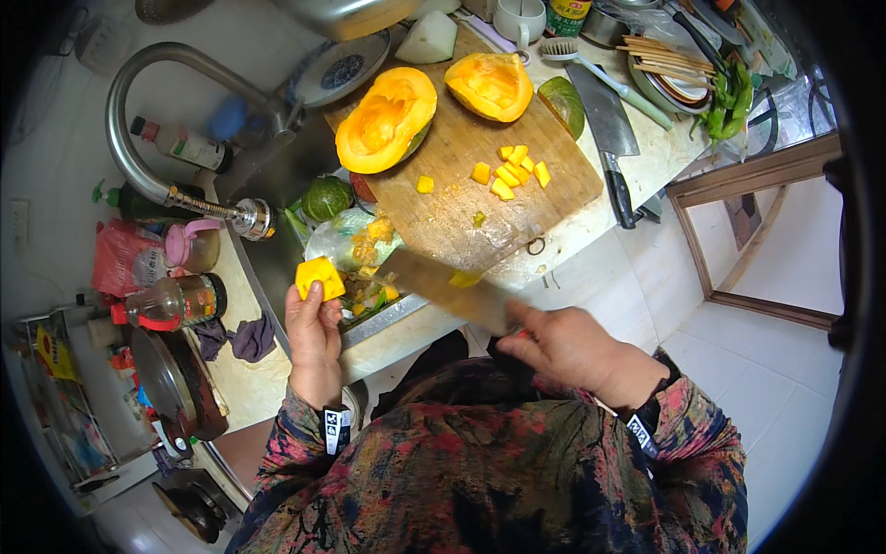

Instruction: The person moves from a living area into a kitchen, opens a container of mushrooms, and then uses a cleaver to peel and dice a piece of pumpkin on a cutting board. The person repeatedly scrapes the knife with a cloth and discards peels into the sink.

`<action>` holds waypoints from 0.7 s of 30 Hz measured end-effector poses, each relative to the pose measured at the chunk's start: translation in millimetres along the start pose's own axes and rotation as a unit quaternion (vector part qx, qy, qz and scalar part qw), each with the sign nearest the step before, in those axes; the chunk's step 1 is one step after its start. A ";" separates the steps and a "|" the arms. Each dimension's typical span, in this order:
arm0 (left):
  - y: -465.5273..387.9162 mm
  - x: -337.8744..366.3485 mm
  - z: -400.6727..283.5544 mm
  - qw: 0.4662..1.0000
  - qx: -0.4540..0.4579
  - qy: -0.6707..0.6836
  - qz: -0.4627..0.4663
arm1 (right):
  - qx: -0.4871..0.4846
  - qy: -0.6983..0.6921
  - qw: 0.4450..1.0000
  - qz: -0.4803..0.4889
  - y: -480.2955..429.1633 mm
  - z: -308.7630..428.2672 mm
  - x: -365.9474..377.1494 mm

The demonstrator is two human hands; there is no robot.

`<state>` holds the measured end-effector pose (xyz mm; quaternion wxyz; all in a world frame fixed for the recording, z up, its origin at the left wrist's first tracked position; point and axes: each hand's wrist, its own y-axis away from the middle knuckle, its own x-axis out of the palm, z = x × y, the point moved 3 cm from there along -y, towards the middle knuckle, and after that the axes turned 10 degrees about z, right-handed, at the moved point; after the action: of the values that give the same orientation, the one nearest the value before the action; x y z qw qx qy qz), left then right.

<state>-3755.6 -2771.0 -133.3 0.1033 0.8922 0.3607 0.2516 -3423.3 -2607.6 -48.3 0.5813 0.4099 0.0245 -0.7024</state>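
Observation:
In my left hand [315,329] is a chunk of orange pumpkin [320,278], held up over the near edge of the sink. My right hand [578,350] grips a cleaver [450,287], its blurred blade pointing left below the cutting board, with a yellow piece at the blade. On the wooden cutting board [429,221] lie small pumpkin cubes [511,173], mostly gathered at the right. A hollowed pumpkin half [387,121] and a smaller hollowed piece [490,86] rest on its far part. A green-skinned piece [562,107] leans at the board's right edge.
The sink [259,277] holds a green-skinned pumpkin piece [327,199], a plastic bag and scraps. A curved faucet [121,118] rises at the left. Another cleaver [609,131] and a brush [623,93] lie right of the board. Bottles and a pan lid [163,374] stand at the left.

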 end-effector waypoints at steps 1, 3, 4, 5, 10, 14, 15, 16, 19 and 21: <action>1.3 -3.6 -2.9 1.000 0.019 0.000 0.000 | -0.041 -0.014 0.999 0.019 -4.6 6.6 0.5; 3.2 -16.4 -11.7 0.999 0.027 -0.006 -0.031 | -0.009 0.008 1.000 -0.027 -12.9 9.8 -7.5; 6.3 -22.7 -16.0 0.998 0.034 0.000 -0.044 | 0.021 0.028 0.998 -0.055 -18.9 8.5 -13.1; 8.5 -28.1 -19.7 0.998 0.038 -0.003 -0.048 | 0.041 0.049 0.993 -0.096 -23.3 8.0 -19.2; 21.6 -46.0 -21.7 0.997 0.046 0.001 -0.054 | 0.076 0.105 0.991 -0.043 -41.1 20.3 -8.4; 28.0 -55.9 -18.2 0.997 0.045 -0.002 -0.066 | -0.010 0.077 0.997 0.006 -35.6 31.9 10.5; 28.5 -59.5 -18.0 0.996 0.042 -0.001 -0.076 | -0.018 0.066 0.997 -0.044 -30.7 27.4 7.0; 29.6 -62.0 -18.5 0.997 0.044 -0.005 -0.070 | -0.031 0.057 0.993 -0.102 -23.5 21.9 2.7; 32.5 -69.0 -19.4 0.997 0.040 -0.014 -0.066 | 0.058 0.077 0.984 -0.148 8.9 -1.8 -2.5; 33.6 -70.8 -17.4 0.997 0.037 -0.017 -0.058 | 0.099 0.082 0.983 -0.130 29.7 -7.2 8.7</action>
<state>-3788.3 -2844.3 -132.6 0.0906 0.8769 0.4193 0.2167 -3394.3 -2620.5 -45.2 0.4374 0.5151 0.0561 -0.7350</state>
